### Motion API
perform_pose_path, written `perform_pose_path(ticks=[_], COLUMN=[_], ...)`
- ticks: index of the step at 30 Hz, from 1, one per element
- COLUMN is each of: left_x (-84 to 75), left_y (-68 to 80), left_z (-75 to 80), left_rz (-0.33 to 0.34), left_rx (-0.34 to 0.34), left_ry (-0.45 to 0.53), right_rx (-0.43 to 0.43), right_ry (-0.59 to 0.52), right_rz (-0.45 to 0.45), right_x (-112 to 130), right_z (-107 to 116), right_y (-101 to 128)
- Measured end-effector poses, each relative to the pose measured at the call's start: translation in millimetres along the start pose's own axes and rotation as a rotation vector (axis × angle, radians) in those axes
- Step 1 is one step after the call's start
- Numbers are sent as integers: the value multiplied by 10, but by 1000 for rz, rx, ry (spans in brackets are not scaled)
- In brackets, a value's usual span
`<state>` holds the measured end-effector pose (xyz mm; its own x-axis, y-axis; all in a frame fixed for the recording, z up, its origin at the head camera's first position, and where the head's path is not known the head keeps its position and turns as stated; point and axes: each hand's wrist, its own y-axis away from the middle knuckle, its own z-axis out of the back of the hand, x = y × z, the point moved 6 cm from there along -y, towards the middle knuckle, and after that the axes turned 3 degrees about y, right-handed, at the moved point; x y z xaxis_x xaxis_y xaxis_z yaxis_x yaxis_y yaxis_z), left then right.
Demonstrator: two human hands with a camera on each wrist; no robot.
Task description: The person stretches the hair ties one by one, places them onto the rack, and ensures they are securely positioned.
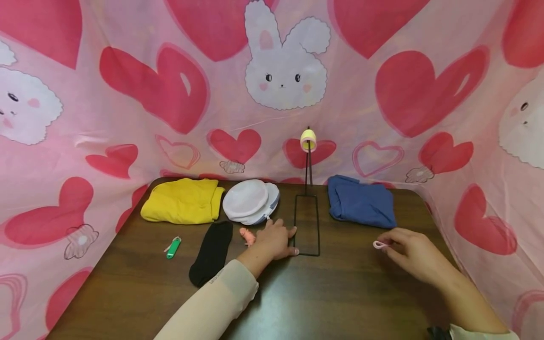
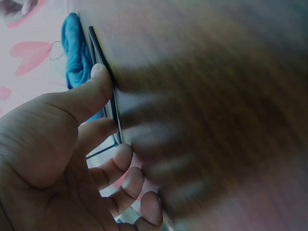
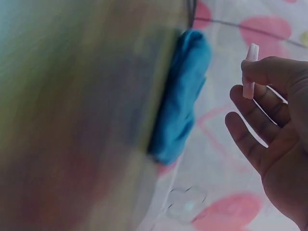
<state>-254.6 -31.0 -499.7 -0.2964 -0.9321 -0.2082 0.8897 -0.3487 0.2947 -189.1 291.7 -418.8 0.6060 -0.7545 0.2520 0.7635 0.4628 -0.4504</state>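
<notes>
left hand (image 1: 276,240) rests flat, fingers relaxed, touching the black wire stand base (image 1: 307,225); right hand (image 1: 414,255) pinches a small pink clip (image 1: 379,244).

On the table (image 1: 340,293), a yellow garment (image 1: 180,200) is lying far left, the mesh pouches (image 1: 250,202) right of it, then the wire stand (image 1: 307,222), and the blue garment (image 1: 360,202) lying right. The sock (image 1: 211,252) and lighter (image 1: 173,247) are lying in front.

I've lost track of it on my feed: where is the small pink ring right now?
In the head view the pink ring is pinched in the right hand, right of the black wire stand and just in front of the folded blue cloth.
</notes>
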Motion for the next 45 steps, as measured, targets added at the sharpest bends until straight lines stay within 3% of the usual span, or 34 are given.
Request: perform_pose_path(ticks=[12,21,30,38,45], left_x=[-13,-7,-8,-1,0], left_y=[8,22,31,31,42], left_z=[3,3,-16,-16,6], left_rz=[-1,-4,-4,-10,-1], left_rx=[-4,-16,-30,-47,-35], left_ry=[2,7,1,9,18], right_rx=[-73,-146,-280,-276,-306], right_ry=[-16,-34,-57,-82,-41], right_rz=[155,271,368,326,296], right_x=[478,1025,1480,1602,1492], right_z=[75,344,631,655,532], right_y=[-647,-1081,-1327,-1495,-1663])
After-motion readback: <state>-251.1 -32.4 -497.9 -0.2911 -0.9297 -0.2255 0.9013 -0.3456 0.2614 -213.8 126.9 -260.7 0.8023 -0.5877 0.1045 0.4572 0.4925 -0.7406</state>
